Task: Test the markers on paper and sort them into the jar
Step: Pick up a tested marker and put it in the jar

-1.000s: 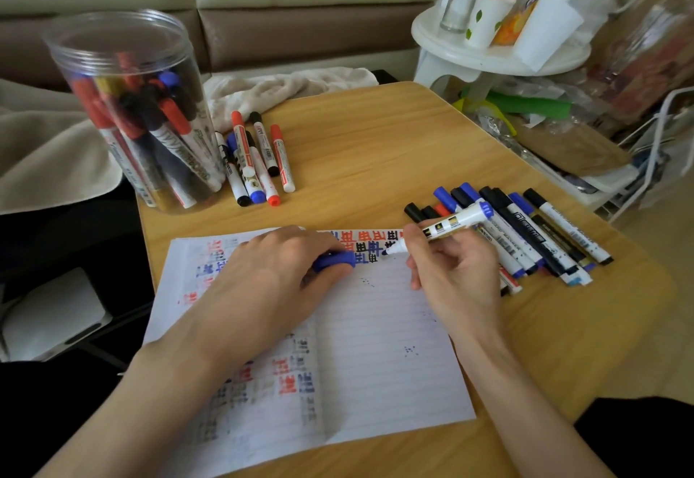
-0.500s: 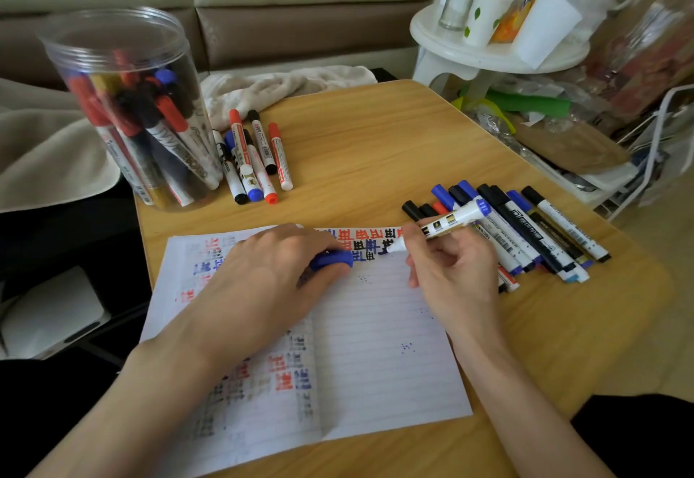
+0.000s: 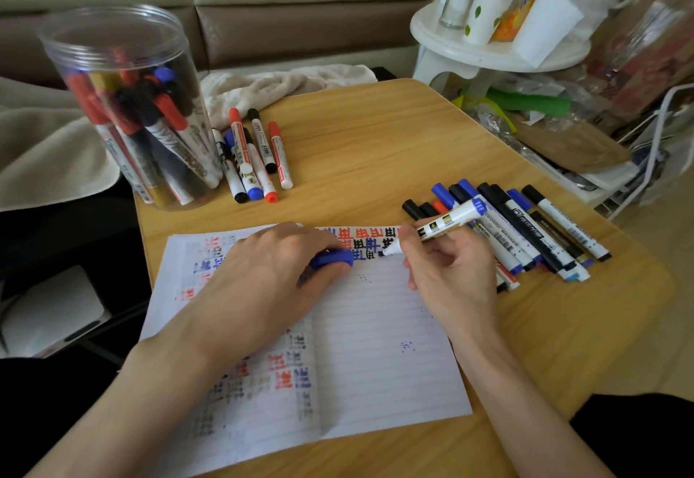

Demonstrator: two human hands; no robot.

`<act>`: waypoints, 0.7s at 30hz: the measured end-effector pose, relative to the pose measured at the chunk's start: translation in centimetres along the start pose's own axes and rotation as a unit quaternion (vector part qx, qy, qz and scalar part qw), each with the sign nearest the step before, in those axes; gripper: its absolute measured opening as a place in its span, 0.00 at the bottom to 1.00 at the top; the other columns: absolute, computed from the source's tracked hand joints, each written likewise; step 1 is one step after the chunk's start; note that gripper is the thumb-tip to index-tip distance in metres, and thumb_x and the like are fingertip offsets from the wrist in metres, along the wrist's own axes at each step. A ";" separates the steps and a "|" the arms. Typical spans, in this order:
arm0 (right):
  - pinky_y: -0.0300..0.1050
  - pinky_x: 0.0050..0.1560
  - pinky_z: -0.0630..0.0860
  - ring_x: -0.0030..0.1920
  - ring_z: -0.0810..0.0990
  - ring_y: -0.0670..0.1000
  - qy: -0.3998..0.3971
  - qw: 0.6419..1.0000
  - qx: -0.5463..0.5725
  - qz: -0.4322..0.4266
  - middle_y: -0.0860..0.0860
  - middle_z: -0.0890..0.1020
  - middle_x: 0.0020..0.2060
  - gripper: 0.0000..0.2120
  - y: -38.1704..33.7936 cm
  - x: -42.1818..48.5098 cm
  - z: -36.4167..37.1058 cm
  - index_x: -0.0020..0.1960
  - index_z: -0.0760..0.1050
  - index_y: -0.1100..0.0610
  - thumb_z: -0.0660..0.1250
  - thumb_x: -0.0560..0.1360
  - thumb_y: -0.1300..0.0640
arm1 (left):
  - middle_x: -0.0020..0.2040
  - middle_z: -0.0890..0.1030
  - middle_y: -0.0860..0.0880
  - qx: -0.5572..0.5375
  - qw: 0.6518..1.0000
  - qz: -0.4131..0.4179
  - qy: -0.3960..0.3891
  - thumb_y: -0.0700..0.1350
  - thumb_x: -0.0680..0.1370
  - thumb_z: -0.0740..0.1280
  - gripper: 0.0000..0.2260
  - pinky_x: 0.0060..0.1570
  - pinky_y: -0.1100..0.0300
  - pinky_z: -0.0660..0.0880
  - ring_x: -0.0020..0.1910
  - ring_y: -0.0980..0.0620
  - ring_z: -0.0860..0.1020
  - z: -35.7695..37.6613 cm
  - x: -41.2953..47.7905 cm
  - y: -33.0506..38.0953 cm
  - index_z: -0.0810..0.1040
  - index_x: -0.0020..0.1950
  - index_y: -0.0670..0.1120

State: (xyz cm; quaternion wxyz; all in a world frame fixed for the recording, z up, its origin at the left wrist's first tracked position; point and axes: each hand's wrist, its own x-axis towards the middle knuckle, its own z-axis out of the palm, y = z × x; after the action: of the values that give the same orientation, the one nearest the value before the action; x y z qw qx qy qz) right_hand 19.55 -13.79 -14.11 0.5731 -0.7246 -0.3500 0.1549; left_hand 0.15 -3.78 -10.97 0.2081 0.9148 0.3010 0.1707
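My right hand (image 3: 450,271) grips an uncapped white marker with a blue end (image 3: 447,220); its tip touches the lined paper (image 3: 375,346) near the top edge, beside rows of red, blue and black test marks. My left hand (image 3: 263,282) rests on the paper and holds the blue cap (image 3: 334,258) in its fingers. A clear plastic jar (image 3: 124,102) at the table's far left holds several markers. A small group of markers (image 3: 255,154) lies beside the jar. A larger row of markers (image 3: 525,229) lies right of the paper, partly behind my right hand.
The wooden table (image 3: 375,147) ends close to the right of the marker row. A beige cloth (image 3: 281,83) lies at the far edge. A white round stand (image 3: 488,49) with cups and bottles is at the back right, with clutter beneath it.
The marker tip has shifted slightly on the paper's top rows. Both hands otherwise stay where they were.
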 end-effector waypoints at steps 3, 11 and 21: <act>0.44 0.35 0.78 0.32 0.81 0.51 0.012 1.000 0.002 0.007 0.49 0.83 0.32 0.08 0.2 0.0 -0.1 0.44 0.81 0.55 0.75 0.78 0.53 | 0.46 0.78 0.58 0.000 1.000 0.000 0.002 0.62 0.79 0.58 0.16 0.44 0.52 0.76 0.42 0.57 0.74 0.0 0.0 0.0 0.80 0.57 0.57; 0.44 0.35 0.77 0.31 0.80 0.50 0.005 1.000 0.016 0.015 0.50 0.83 0.31 0.07 0.0 0.0 -0.1 0.43 0.81 0.56 0.75 0.77 0.54 | 0.45 0.78 0.57 -0.001 1.000 0.001 0.001 0.62 0.80 0.58 0.15 0.44 0.51 0.76 0.41 0.57 0.74 0.1 0.1 -0.1 0.80 0.56 0.57; 0.37 0.32 0.74 0.30 0.80 0.47 0.049 0.999 -0.002 0.010 0.51 0.83 0.30 0.09 -0.2 -0.2 -0.1 0.40 0.80 0.55 0.76 0.76 0.54 | 0.47 0.79 0.57 -0.006 1.000 0.003 0.003 0.61 0.80 0.59 0.14 0.44 0.50 0.77 0.42 0.57 0.75 0.0 0.1 -0.1 0.80 0.57 0.58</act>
State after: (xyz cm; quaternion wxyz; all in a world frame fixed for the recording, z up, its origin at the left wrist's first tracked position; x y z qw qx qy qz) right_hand 19.42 -13.99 -13.89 0.5869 -0.7356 -0.3146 0.1242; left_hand 0.15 -3.63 -11.06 0.2125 0.9137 0.2981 0.1762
